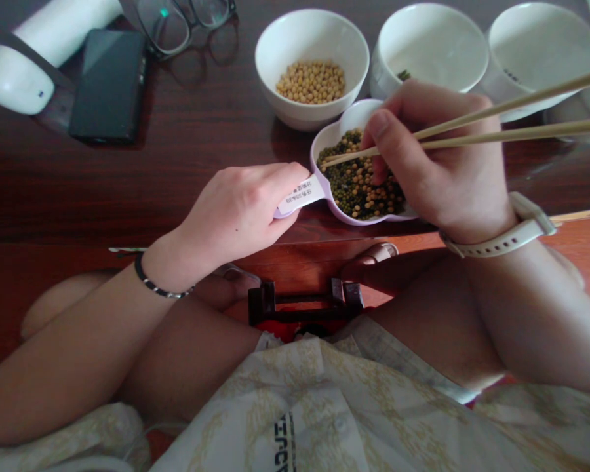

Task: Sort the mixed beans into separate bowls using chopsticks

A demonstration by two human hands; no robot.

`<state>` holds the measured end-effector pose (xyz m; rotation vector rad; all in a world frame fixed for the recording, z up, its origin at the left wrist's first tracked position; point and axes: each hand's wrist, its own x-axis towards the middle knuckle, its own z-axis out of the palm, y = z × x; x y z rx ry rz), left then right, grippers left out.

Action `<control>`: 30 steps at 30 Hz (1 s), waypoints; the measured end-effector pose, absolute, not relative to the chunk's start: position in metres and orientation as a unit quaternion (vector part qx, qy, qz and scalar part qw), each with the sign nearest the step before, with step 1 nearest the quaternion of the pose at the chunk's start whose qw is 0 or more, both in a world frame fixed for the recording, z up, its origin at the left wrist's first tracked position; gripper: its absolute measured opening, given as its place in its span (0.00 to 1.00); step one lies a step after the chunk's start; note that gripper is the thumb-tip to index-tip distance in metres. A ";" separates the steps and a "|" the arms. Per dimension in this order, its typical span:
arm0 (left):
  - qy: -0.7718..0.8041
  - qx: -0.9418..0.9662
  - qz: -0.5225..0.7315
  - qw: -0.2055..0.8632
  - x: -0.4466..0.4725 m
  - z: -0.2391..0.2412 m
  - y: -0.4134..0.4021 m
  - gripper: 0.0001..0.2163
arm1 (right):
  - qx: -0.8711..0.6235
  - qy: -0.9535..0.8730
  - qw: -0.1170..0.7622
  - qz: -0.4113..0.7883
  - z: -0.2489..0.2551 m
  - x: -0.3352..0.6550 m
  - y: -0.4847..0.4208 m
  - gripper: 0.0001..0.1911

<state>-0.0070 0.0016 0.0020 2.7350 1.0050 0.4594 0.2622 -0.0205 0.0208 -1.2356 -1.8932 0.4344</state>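
Wooden chopsticks [535, 131] pinched in the right hand [437, 164] touch mixed beans [358, 187] in a lilac scoop [354, 118], its handle gripped by the curled fingers of the left hand [236, 210].

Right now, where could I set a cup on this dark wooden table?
Bare wood shows between the black phone and white soybean bowl, and left of the left hand; it's crowded around the lilac dish under the right hand.

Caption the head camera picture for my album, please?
Left hand holds a lilac plastic scoop of green-and-yellow beans; right hand holds long wooden chopsticks.
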 end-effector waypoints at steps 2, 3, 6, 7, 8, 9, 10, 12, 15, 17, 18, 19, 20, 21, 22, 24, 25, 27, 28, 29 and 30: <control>0.340 0.923 0.154 0.099 -0.007 0.003 0.001 0.13 | -0.490 -0.749 0.411 0.171 0.021 0.262 -0.021 0.19; 0.340 0.923 0.153 0.099 -0.007 0.003 0.001 0.13 | -0.491 -0.748 0.411 0.172 0.021 0.262 -0.021 0.19; 0.338 0.926 0.144 0.084 -0.007 0.004 0.001 0.13 | -0.491 -0.752 0.404 0.174 0.022 0.262 -0.021 0.17; 0.336 0.928 0.141 0.075 -0.007 0.004 0.001 0.13 | -0.489 -0.754 0.404 0.172 0.022 0.262 -0.021 0.17; 0.333 0.930 0.141 0.066 -0.007 0.004 0.001 0.12 | -0.486 -0.756 0.403 0.171 0.022 0.262 -0.020 0.16; 0.331 0.931 0.139 0.060 -0.007 0.004 0.001 0.12 | -0.483 -0.758 0.405 0.170 0.022 0.262 -0.020 0.17; 0.330 0.933 0.134 0.056 -0.007 0.004 0.001 0.13 | -0.479 -0.759 0.408 0.168 0.022 0.262 -0.019 0.17; 0.331 0.934 0.129 0.050 -0.007 0.004 0.001 0.13 | -0.472 -0.760 0.413 0.171 0.021 0.261 -0.019 0.18; 0.343 0.931 0.118 0.051 -0.007 0.004 0.001 0.13 | -0.474 -0.754 0.418 0.181 0.022 0.261 -0.020 0.18; 0.353 0.927 0.113 0.058 -0.006 0.005 0.000 0.14 | -0.480 -0.752 0.415 0.182 0.022 0.261 -0.021 0.19; 0.358 0.925 0.111 0.061 -0.005 0.006 0.000 0.14 | -0.483 -0.753 0.410 0.178 0.022 0.261 -0.021 0.20; 0.362 0.924 0.108 0.064 -0.005 0.007 0.000 0.15 | -0.486 -0.755 0.405 0.175 0.023 0.262 -0.022 0.21; 0.366 0.922 0.106 0.066 -0.004 0.007 0.000 0.15 | -0.490 -0.757 0.398 0.171 0.023 0.263 -0.022 0.22; 0.370 0.921 0.103 0.068 -0.003 0.008 0.000 0.16 | -0.495 -0.759 0.389 0.163 0.023 0.263 -0.022 0.23; 0.373 0.920 0.097 0.070 -0.003 0.008 0.000 0.16 | -0.501 -0.762 0.380 0.156 0.023 0.264 -0.023 0.24; 0.379 0.918 0.092 0.072 -0.002 0.009 0.000 0.18 | -0.510 -0.768 0.362 0.138 0.023 0.265 -0.023 0.26; 0.380 0.918 0.088 0.075 -0.002 0.009 0.000 0.18 | -0.512 -0.772 0.354 0.130 0.024 0.265 -0.023 0.27; 0.381 0.917 0.088 0.079 -0.002 0.009 0.000 0.19 | -0.512 -0.774 0.350 0.128 0.024 0.265 -0.022 0.27; 0.381 0.917 0.090 0.080 -0.002 0.009 0.000 0.18 | -0.511 -0.773 0.353 0.131 0.025 0.265 -0.022 0.27; 0.381 0.917 0.093 0.080 -0.002 0.009 0.000 0.18 | -0.509 -0.771 0.358 0.135 0.025 0.265 -0.022 0.27; 0.380 0.917 0.096 0.079 -0.002 0.009 0.000 0.17 | -0.505 -0.769 0.365 0.141 0.025 0.265 -0.022 0.26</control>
